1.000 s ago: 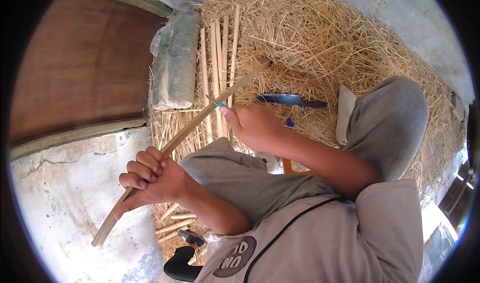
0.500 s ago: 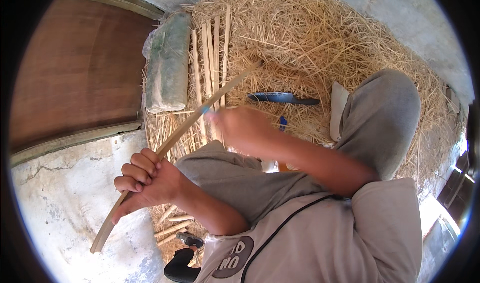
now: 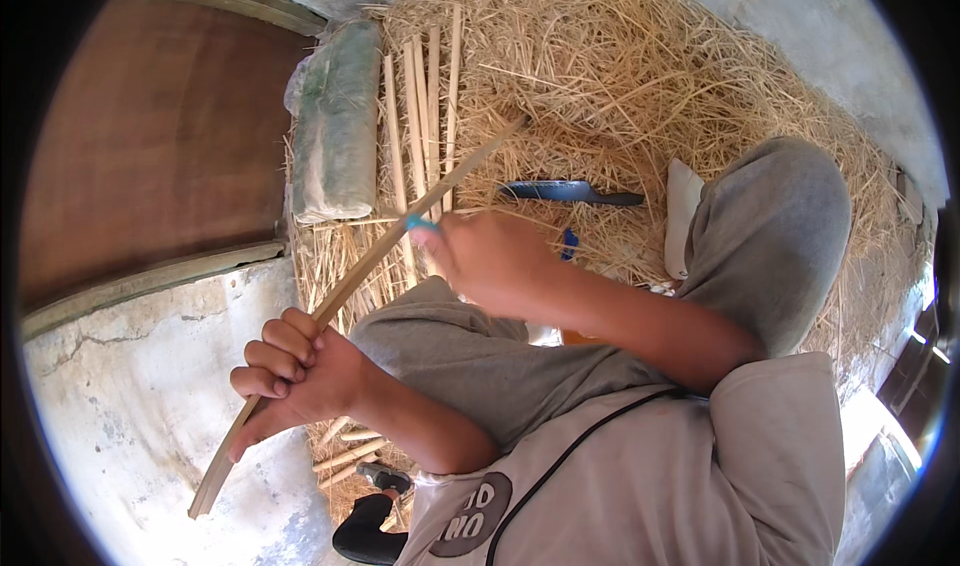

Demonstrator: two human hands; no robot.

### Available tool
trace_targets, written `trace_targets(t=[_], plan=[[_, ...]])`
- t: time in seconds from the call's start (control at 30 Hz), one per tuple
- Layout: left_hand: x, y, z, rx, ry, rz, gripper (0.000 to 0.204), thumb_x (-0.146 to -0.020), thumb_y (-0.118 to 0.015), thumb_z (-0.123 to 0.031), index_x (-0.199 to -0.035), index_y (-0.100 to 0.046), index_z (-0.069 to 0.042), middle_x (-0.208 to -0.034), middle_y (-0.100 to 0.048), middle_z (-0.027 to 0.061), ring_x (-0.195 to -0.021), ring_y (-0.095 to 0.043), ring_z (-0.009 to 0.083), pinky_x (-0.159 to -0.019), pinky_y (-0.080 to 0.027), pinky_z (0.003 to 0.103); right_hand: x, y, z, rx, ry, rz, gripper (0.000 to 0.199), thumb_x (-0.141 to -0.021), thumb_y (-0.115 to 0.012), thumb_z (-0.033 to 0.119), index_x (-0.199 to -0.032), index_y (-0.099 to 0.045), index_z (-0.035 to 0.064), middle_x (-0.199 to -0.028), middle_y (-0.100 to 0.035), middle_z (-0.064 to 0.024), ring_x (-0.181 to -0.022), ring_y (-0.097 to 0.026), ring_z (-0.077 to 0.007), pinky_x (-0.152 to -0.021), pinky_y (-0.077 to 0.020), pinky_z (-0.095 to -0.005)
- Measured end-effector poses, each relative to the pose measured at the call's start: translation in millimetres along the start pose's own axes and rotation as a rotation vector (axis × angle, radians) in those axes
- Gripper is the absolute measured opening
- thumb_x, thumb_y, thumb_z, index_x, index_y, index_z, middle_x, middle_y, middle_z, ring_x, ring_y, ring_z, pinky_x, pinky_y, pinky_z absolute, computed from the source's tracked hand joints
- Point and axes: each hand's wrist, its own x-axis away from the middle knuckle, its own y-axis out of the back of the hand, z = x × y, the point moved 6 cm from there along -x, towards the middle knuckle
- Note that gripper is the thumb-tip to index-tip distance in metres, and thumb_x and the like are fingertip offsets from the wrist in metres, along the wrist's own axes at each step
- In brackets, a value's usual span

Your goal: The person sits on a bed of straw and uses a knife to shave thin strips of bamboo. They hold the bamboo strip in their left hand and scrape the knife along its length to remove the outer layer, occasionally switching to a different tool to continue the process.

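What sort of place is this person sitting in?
Probably a rough shed or outbuilding: loose straw is spread thickly about, pale strips lie in a row on it, and the whitish wall is cracked and stained.

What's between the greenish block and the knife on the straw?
Head view: pale strips on straw, with the stick in the left hand crossing above.

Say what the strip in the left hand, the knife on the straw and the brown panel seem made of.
Strip: probably bamboo or wood, matt and bare, going by its plain tan surface. Knife: likely a metal blade, from its bluish sheen; the dark handle could be plastic or wood. Brown panel: perhaps wood or veneer, smooth, with faint streaks; the image cannot settle which.
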Motion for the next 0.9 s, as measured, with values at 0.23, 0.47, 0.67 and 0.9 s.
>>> trace_targets(t=[0.23, 0.47, 0.67, 0.9], plan=[[-5.0, 3.2, 0.1, -0.027, 0.015, -0.047, 0.078, -0.084, -0.031, -0.092, -0.063, -0.028, -0.017, -0.053, -0.022, -0.0034, -0.049, -0.019, 0.0117, -0.047, -0.018, 0.029, -14.8, -1.9, -29.4, -0.189, -0.209, 0.154, 0.063, -0.112, -0.030, 0.044, -0.087, -0.065, -0.0021, -0.059, -0.059, -0.0197, -0.055, -0.062, -0.0398, -0.062, -0.0520, -0.0531], [-4.1, -0.2, 3.6, -0.053, 0.010, -0.080, 0.079, -0.084, -0.030, -0.093, -0.062, -0.028, -0.017, -0.052, -0.022, -0.0030, -0.048, -0.018, 0.0118, -0.047, -0.017, 0.029, -25.8, 8.0, -50.7, 0.047, 0.000, -0.104, 0.067, -0.112, -0.028, 0.046, -0.081, -0.067, 0.0013, -0.061, -0.063, -0.0185, -0.060, -0.067, -0.0407, -0.060, -0.0550, -0.0526], [-2.2, 2.3, 1.0, 0.003, 0.016, 0.011, 0.079, -0.084, -0.029, -0.093, -0.063, -0.028, -0.017, -0.052, -0.023, -0.0026, -0.048, -0.020, 0.0119, -0.047, -0.019, 0.029, -7.8, -4.5, -17.7, 0.035, 0.069, -0.066, 0.064, -0.111, -0.029, 0.048, -0.086, -0.067, 0.0036, -0.060, -0.063, -0.0154, -0.059, -0.068, -0.0366, -0.059, -0.0561, -0.0495], [-5.4, 2.7, -1.1, -0.010, -0.005, -0.033, 0.078, -0.085, -0.030, -0.092, -0.062, -0.027, -0.017, -0.051, -0.023, -0.0029, -0.047, -0.018, 0.0112, -0.046, -0.018, 0.028, -3.2, -2.9, -9.0, 0.005, 0.145, -0.200, 0.064, -0.111, -0.031, 0.049, -0.087, -0.067, 0.0026, -0.062, -0.065, -0.0169, -0.060, -0.068, -0.0380, -0.059, -0.0554, -0.0507]])
